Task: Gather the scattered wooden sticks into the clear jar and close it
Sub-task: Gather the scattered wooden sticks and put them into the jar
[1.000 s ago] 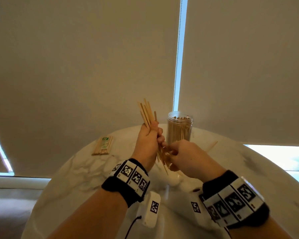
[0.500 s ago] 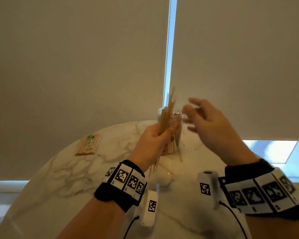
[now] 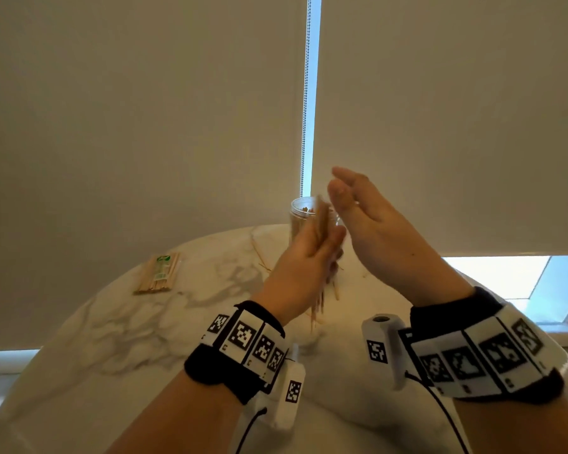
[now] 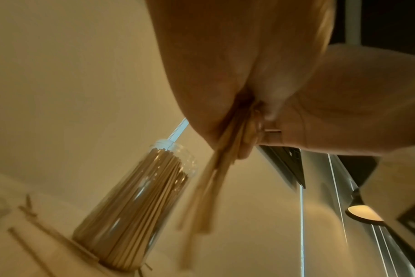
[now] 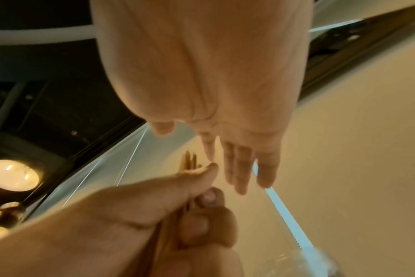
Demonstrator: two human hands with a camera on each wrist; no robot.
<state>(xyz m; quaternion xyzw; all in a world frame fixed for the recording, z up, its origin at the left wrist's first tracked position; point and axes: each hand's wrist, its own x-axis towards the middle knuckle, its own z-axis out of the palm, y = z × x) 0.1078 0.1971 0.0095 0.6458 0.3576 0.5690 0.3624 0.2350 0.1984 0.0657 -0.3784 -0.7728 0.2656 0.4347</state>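
Note:
My left hand (image 3: pixel 312 257) grips a bundle of thin wooden sticks (image 3: pixel 322 221) upright, just in front of the clear jar (image 3: pixel 300 213). The jar stands open at the back of the marble table (image 3: pixel 118 322) and holds many sticks (image 4: pixel 135 196). In the left wrist view the gripped sticks (image 4: pixel 209 187) hang blurred below the palm, beside the jar (image 4: pixel 142 195). My right hand (image 3: pixel 358 204) is raised to the right of the bundle, fingers (image 5: pixel 239 168) straight, holding nothing. A few loose sticks (image 3: pixel 259 253) lie on the table near the jar.
A wrapped packet of sticks (image 3: pixel 158 273) lies at the table's back left. Roller blinds (image 3: pixel 145 109) hang right behind the table, with a bead chain (image 3: pixel 305 93) in the gap. No lid is in view.
My right hand let go of the bundle and lifted up to the right with fingers spread straight. My left hand carried the sticks toward the jar mouth.

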